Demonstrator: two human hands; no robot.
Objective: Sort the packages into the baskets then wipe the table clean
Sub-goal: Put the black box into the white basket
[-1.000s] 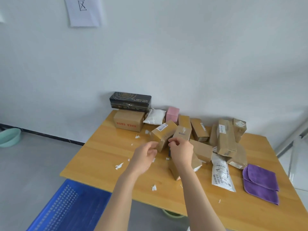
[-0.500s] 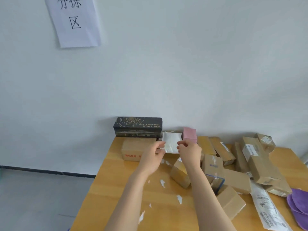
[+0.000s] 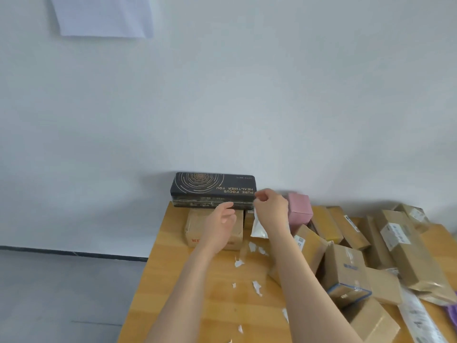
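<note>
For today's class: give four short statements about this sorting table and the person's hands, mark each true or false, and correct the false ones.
1. The right hand pinches the white pouch. True.
2. The left hand grips the black box. False: it is open, holding nothing, in front of a brown carton.
3. White paper scraps lie on the table. True.
4. The pink box stands left of the black box. False: it stands to its right.
</note>
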